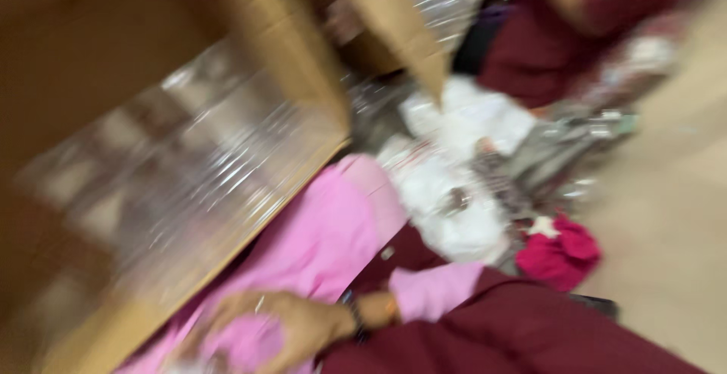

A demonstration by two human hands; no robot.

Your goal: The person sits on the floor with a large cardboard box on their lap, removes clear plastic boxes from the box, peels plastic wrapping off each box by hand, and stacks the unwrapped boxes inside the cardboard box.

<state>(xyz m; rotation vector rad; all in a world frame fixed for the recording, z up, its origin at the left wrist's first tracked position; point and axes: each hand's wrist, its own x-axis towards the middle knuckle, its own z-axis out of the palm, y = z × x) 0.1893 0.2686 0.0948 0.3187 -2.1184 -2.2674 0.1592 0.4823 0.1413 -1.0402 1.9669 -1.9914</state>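
A dark maroon sleeve is seen nearest the lens, at the bottom right of the view, with a pink cuff and a dark wristband at its end. From it one bare hand (291, 327) is extended leftward, fingers curled over a soft bright pink cloth (322, 241); the grasp appears closed on a fold of it, though motion blur prevents the finger positions from being resolved. Which hand this is cannot be settled with confidence; it is recorded as the right. The other hand is not seen.

The pink cloth is spread from the bottom edge of the view up to the lower edge of a large brown cardboard box (91, 63), whose side is covered by clear crinkled plastic film (204, 154). The cloth lies outside the box, against its edge.

Beyond it, a heap of white plastic-wrapped bundles (454, 192) and a crumpled magenta cloth (560, 249) are noted on the pale floor (666, 215). Another person in maroon clothing (560, 33) is partly visible at the top right corner.

Judgement: handling of the pink cloth is under way; nothing is shown as finished, and the heap looks untouched.
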